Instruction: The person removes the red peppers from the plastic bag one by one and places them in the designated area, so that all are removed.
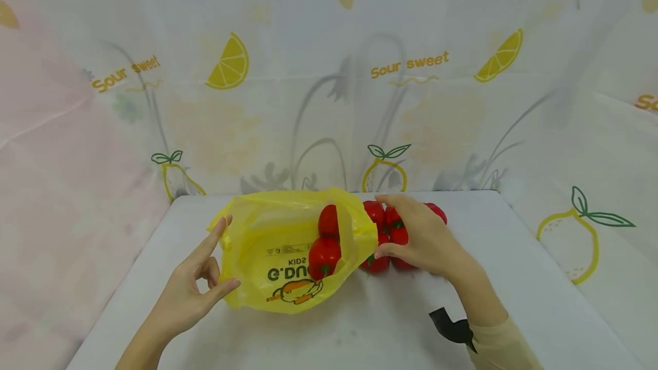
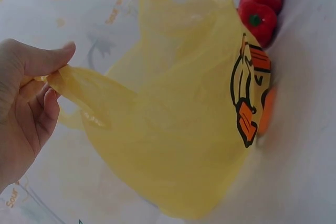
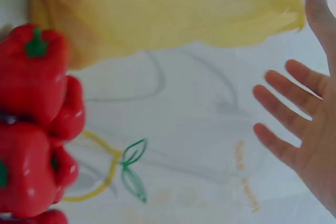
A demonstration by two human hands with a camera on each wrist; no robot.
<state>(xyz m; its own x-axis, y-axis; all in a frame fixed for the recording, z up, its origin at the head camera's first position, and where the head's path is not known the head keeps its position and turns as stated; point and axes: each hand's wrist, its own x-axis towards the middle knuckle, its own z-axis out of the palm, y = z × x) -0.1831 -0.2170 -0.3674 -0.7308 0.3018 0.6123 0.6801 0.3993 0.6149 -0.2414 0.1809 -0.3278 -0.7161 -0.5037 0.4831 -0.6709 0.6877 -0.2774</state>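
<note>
A yellow plastic bag with a duck print stands between the hands, its mouth turned toward the head camera. By a gathered handle, the left hand pinches the bag at its left side; the left wrist view shows thumb and fingers closed on the film. Two red bell peppers show inside the bag. Right of the bag, the right hand is spread with its thumb near the rim. Nothing is in its grasp in the right wrist view. Several more red bell peppers sit behind and beside that hand, partly hidden by it.
A white table lies under everything. Behind it hangs a pale cloth printed with lemons and lettering, continuing along both sides. A black strap sticks out beside the right sleeve.
</note>
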